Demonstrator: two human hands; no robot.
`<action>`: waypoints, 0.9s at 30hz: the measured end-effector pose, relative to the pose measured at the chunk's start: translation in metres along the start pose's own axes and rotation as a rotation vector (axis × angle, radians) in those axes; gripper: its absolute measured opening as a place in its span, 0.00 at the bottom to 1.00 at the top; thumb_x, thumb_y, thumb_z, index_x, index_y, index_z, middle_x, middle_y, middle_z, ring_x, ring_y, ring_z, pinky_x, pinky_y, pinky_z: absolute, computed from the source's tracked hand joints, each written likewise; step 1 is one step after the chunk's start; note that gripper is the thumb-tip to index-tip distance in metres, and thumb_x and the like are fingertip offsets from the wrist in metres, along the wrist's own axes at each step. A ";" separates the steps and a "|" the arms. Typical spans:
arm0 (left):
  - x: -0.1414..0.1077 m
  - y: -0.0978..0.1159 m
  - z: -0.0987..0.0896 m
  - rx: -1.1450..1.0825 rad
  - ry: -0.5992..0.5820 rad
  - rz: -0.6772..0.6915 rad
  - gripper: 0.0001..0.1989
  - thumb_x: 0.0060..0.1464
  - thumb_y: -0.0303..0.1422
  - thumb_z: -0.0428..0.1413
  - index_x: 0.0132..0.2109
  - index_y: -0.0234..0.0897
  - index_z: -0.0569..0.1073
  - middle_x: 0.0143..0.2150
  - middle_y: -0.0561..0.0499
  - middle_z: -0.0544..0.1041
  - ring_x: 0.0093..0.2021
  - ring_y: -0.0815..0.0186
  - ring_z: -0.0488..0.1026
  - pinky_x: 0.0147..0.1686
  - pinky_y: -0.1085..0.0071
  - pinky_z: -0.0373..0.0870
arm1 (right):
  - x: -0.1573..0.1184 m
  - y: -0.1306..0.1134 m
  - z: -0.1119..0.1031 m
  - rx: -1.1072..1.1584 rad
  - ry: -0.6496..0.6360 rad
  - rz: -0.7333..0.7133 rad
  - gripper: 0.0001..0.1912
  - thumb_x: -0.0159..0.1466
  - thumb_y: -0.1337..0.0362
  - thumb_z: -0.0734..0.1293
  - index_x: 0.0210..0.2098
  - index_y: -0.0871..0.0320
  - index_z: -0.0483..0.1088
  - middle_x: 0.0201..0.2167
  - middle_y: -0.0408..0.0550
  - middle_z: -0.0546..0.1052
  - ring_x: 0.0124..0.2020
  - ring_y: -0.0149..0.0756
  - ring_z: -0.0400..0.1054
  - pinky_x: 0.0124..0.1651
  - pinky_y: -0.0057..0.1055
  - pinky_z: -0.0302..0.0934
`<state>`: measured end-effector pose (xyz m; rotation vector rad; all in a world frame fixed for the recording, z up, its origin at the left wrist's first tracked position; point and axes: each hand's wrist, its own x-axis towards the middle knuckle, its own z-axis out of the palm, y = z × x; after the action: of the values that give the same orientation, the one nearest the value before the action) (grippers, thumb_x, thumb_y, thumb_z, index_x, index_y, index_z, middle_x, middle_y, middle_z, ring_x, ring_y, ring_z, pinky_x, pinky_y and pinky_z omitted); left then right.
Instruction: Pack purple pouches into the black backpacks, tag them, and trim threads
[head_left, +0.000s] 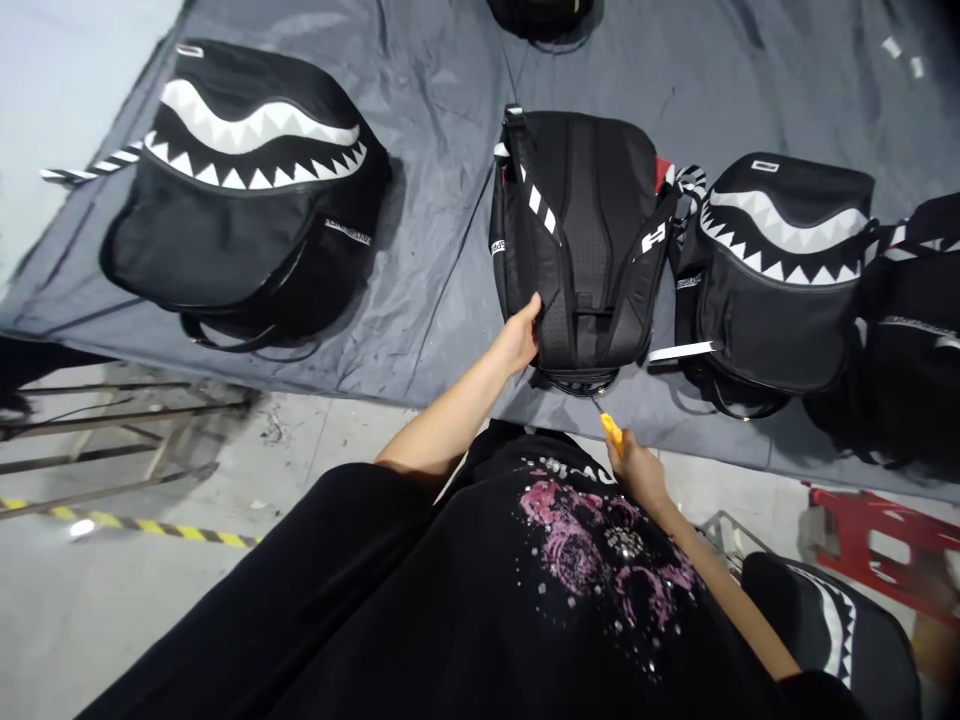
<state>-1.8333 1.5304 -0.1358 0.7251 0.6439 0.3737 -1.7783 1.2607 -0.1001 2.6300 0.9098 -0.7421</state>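
A black backpack (592, 200) lies in front of me, its padded back and straps facing up. My left hand (519, 338) grips its lower left side, with the thumb on top and the other fingers partly hidden. In my right hand (636, 468), closed, is a yellow-handled tool (613, 432) with a thin dark shaft. The shaft points at the edge of the backpack nearest me, close to its carry loop. Whether the tip touches the bag I cannot tell. Striped black-and-white webbing shows on the straps.
Grey sheeting (442, 200) covers the table. A shark-mouth backpack (247, 190) lies left; another shark-mouth backpack (787, 270) lies right, beside a dark bag (915, 340). A white flat strip (684, 351) sits between bags. A red plastic stool (885, 545) stands lower right, near another bag (832, 630).
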 end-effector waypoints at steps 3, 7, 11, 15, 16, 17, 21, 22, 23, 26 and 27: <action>-0.039 -0.016 -0.009 0.486 0.330 0.327 0.19 0.58 0.45 0.55 0.50 0.37 0.70 0.42 0.44 0.76 0.47 0.59 0.73 0.53 0.59 0.69 | -0.008 -0.004 -0.003 0.013 0.041 0.027 0.18 0.72 0.53 0.54 0.49 0.59 0.64 0.31 0.51 0.78 0.30 0.37 0.73 0.29 0.29 0.47; -0.081 -0.056 -0.023 1.079 0.037 0.655 0.15 0.63 0.38 0.49 0.53 0.37 0.70 0.51 0.41 0.73 0.54 0.58 0.70 0.58 0.58 0.66 | -0.028 0.002 -0.001 0.034 0.038 0.063 0.19 0.72 0.52 0.53 0.49 0.59 0.64 0.30 0.51 0.78 0.29 0.37 0.72 0.28 0.28 0.46; -0.073 -0.088 -0.024 1.455 -0.325 0.596 0.27 0.60 0.29 0.49 0.65 0.32 0.59 0.66 0.38 0.62 0.66 0.53 0.57 0.63 0.56 0.60 | -0.038 0.007 0.004 0.077 0.035 0.088 0.19 0.73 0.52 0.52 0.50 0.60 0.63 0.31 0.52 0.78 0.30 0.37 0.72 0.29 0.28 0.45; -0.050 -0.097 -0.006 1.635 -0.313 0.451 0.34 0.57 0.33 0.54 0.67 0.26 0.56 0.63 0.33 0.63 0.64 0.46 0.58 0.58 0.52 0.64 | -0.034 0.005 0.006 0.091 0.044 0.086 0.18 0.72 0.53 0.53 0.51 0.60 0.63 0.31 0.53 0.79 0.29 0.37 0.72 0.29 0.28 0.45; -0.047 -0.096 0.000 1.659 -0.309 0.414 0.33 0.56 0.35 0.55 0.66 0.27 0.60 0.60 0.32 0.66 0.61 0.45 0.60 0.56 0.50 0.65 | -0.030 0.004 0.006 0.080 0.042 0.083 0.19 0.72 0.53 0.54 0.51 0.60 0.63 0.31 0.53 0.79 0.30 0.37 0.73 0.29 0.28 0.45; -0.045 -0.094 0.006 1.678 -0.316 0.390 0.30 0.56 0.37 0.56 0.63 0.28 0.65 0.57 0.33 0.69 0.59 0.44 0.63 0.54 0.49 0.67 | -0.026 0.003 0.006 0.068 0.036 0.077 0.19 0.72 0.53 0.54 0.51 0.60 0.63 0.31 0.53 0.79 0.31 0.38 0.73 0.29 0.28 0.46; -0.049 -0.083 0.025 1.704 -0.396 0.487 0.22 0.58 0.39 0.54 0.58 0.39 0.72 0.54 0.40 0.73 0.57 0.51 0.67 0.53 0.56 0.69 | -0.006 0.006 0.009 0.034 0.024 0.050 0.19 0.72 0.54 0.53 0.51 0.61 0.64 0.34 0.55 0.79 0.36 0.42 0.76 0.31 0.30 0.52; -0.049 -0.081 0.029 1.714 -0.375 0.575 0.23 0.59 0.36 0.52 0.61 0.41 0.68 0.59 0.40 0.70 0.60 0.52 0.65 0.56 0.57 0.67 | 0.000 0.009 0.012 0.029 0.035 0.041 0.19 0.72 0.54 0.53 0.52 0.61 0.64 0.34 0.55 0.80 0.36 0.43 0.76 0.31 0.30 0.54; -0.047 -0.080 0.032 1.733 -0.324 0.669 0.26 0.60 0.32 0.50 0.65 0.42 0.63 0.64 0.40 0.65 0.65 0.52 0.61 0.59 0.56 0.63 | 0.006 0.012 0.014 0.025 0.048 0.031 0.20 0.72 0.55 0.52 0.53 0.62 0.64 0.34 0.55 0.80 0.36 0.44 0.76 0.32 0.31 0.55; -0.024 -0.079 0.040 1.837 -0.117 0.838 0.36 0.56 0.23 0.48 0.71 0.39 0.51 0.71 0.36 0.52 0.71 0.49 0.51 0.64 0.50 0.54 | 0.024 0.021 0.020 0.043 0.066 0.001 0.19 0.72 0.54 0.53 0.52 0.59 0.65 0.33 0.53 0.80 0.35 0.43 0.77 0.33 0.31 0.58; -0.012 -0.078 0.043 1.867 -0.077 0.838 0.36 0.56 0.23 0.48 0.71 0.38 0.52 0.71 0.34 0.53 0.70 0.48 0.53 0.64 0.49 0.54 | 0.029 0.025 0.020 0.053 0.078 -0.003 0.18 0.72 0.54 0.53 0.50 0.58 0.66 0.33 0.53 0.79 0.36 0.43 0.77 0.33 0.31 0.59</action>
<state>-1.8069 1.4488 -0.1616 2.8179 0.4363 0.4231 -1.7505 1.2475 -0.1306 2.7213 0.9280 -0.6773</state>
